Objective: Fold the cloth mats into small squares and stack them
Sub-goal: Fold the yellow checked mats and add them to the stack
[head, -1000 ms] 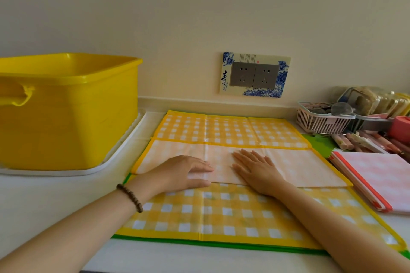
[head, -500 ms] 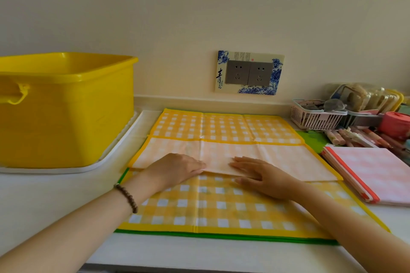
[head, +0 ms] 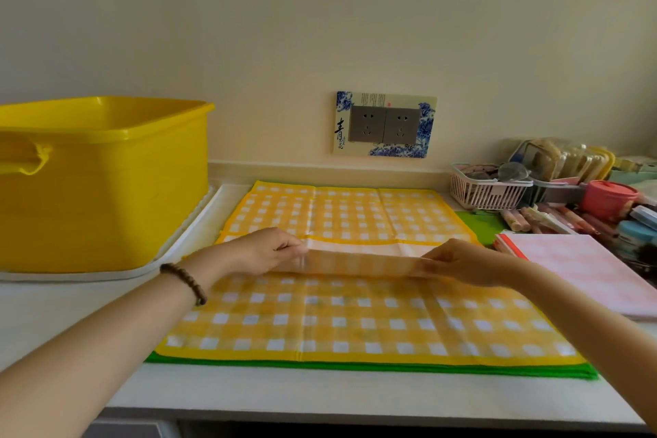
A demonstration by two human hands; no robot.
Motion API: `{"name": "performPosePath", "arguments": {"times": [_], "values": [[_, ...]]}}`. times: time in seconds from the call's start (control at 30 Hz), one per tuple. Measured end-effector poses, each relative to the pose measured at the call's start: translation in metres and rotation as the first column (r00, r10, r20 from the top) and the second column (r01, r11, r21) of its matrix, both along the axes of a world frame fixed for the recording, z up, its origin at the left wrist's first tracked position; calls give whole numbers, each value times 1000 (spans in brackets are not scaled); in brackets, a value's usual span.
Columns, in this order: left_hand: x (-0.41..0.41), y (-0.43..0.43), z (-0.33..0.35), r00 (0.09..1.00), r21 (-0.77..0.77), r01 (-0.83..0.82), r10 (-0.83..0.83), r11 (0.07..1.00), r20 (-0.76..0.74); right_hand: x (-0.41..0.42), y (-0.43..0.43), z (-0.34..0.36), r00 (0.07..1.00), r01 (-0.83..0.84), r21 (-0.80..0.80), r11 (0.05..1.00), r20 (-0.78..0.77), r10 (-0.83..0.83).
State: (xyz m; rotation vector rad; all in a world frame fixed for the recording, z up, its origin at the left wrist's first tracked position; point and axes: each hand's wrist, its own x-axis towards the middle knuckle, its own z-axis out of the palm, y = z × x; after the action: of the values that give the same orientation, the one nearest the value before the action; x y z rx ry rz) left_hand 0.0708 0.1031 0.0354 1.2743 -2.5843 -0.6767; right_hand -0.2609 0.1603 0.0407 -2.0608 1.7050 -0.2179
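A yellow-and-white checked cloth mat (head: pixel 355 316) lies spread on the white counter, partly folded, its pale underside showing in a band across the middle. My left hand (head: pixel 266 251) and my right hand (head: pixel 458 261) each pinch the folded edge of that band and hold it raised a little off the mat. A green mat (head: pixel 355 365) lies beneath, showing along the front edge and at the back right. A folded pink checked mat (head: pixel 583 274) rests to the right.
A big yellow plastic tub (head: pixel 103 181) stands on a white tray (head: pixel 185 245) at the left. At the back right are a pink basket (head: pixel 487 188), a red lidded pot (head: pixel 608 197) and several small tubes and boxes. A wall socket plate (head: pixel 385 124) is behind.
Both hands lay flat on the pale folded band; now they have moved apart, pinched its near edge and lifted it off the mat.
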Motion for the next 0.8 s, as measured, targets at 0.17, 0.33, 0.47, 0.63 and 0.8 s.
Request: {"name": "performPosePath", "arguments": {"times": [0.17,0.33,0.47,0.63,0.8], "values": [[9,5,26,985,224,45,-81,974,152,-4,9,30,997,-52,136,989,64,44],[13,8,51,979,353,-19,-55,935,198,-6,11,55,987,-140,323,936,125,105],[12,-2,52,988,93,-100,88,991,125,-3,-1,61,990,-85,288,954,130,49],[2,-11,34,974,-248,-228,218,942,-67,3,-36,50,989,-67,-109,992,-136,52],[-23,10,22,984,-465,-177,172,868,-53,9,-60,38,998,36,-126,991,-46,-42]]}}
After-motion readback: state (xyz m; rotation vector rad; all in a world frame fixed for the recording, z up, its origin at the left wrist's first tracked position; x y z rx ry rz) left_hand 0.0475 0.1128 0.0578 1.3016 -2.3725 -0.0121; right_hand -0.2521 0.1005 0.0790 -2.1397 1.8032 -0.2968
